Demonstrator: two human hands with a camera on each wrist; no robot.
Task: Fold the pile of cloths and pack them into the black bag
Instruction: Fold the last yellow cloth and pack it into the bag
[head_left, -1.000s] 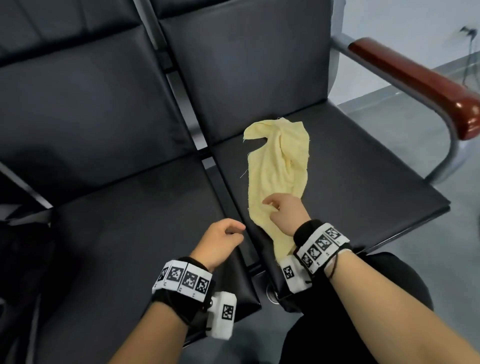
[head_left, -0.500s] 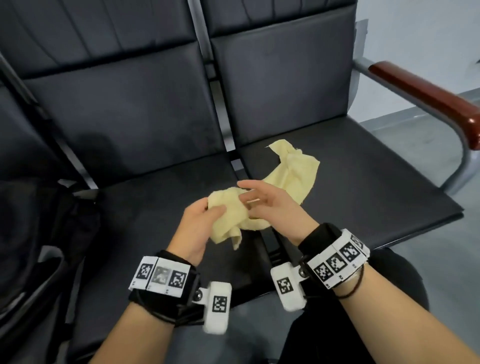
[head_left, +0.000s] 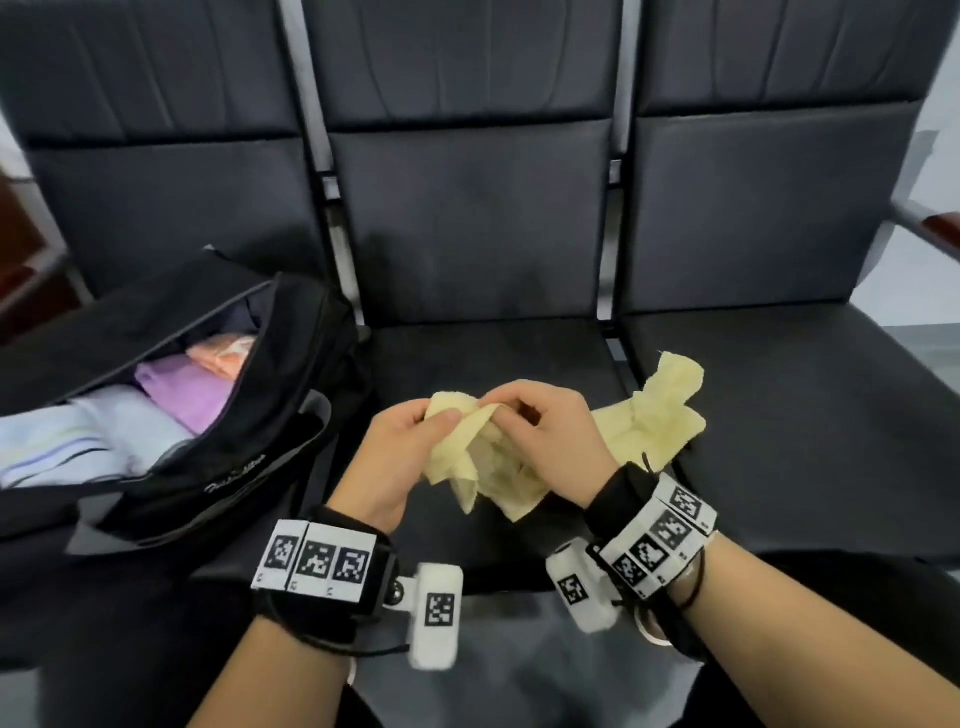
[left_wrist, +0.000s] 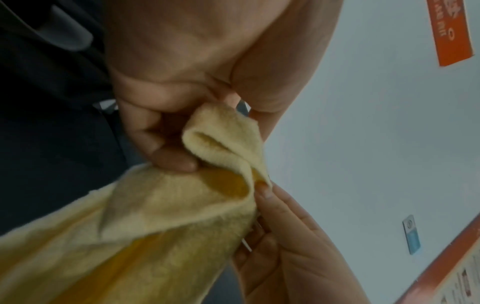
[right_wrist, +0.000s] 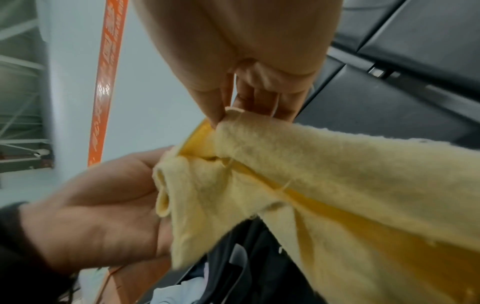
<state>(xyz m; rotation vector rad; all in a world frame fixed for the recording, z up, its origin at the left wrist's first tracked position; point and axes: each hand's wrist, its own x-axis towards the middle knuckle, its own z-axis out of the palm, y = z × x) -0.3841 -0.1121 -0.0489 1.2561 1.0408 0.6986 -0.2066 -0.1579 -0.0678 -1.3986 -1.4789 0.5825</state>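
Row of three dark padded seats (head_left: 483, 249) under a pale wall (left_wrist: 376, 123) with an orange banner (left_wrist: 270, 30). Black bag (head_left: 291, 395) lying open on the left seat, folded purple, orange and white cloths inside. Yellow cloth (head_left: 649, 415) bunched above the middle seat, its far end trailing onto the right seat. Left hand (head_left: 400, 457) and right hand (head_left: 545, 431) both pinching its near edge, grip closed on fabric.

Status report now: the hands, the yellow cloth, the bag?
Left hand, right hand both pinch yellow cloth, unfolded. Black bag open, cloths inside. Nothing blocking.
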